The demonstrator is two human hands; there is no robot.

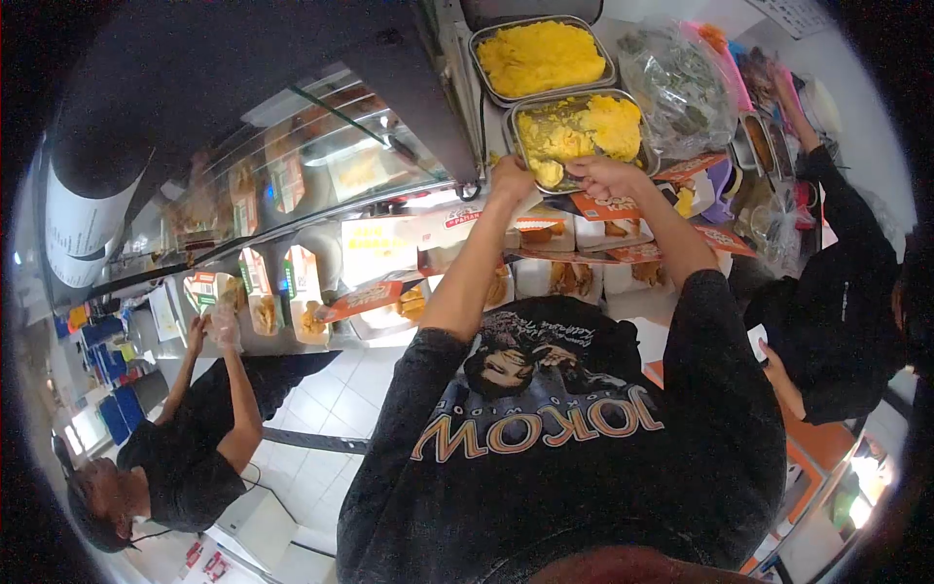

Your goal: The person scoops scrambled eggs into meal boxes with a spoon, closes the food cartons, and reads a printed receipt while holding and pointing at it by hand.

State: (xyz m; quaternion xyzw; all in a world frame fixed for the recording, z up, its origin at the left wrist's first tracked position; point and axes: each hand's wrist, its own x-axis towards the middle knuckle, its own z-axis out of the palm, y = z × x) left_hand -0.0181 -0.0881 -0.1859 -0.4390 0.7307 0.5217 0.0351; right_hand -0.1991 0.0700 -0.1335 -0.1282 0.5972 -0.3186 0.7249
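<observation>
Both arms reach up to a metal tray [650, 156] of yellow food. At its near left edge is my left hand [512, 179], fingers closed; what it holds is hidden. My right hand [607, 177] is closed at the tray's near edge, by a yellow lump [549, 174] that seems to sit on a utensil, mostly hidden. More mashed yellow food [611, 125] lies in the tray, with bare metal showing between portions. Behind stands a second tray [613, 76], full of yellow food [540, 58]. Below my hands are open boxes with fried food [562, 279].
A plastic bag of greens [678, 92] lies right of the trays. At the left, a person [185, 457] in plastic gloves handles a box by the glass case [321, 127]. Another person [842, 292] in black reaches toward containers at the right.
</observation>
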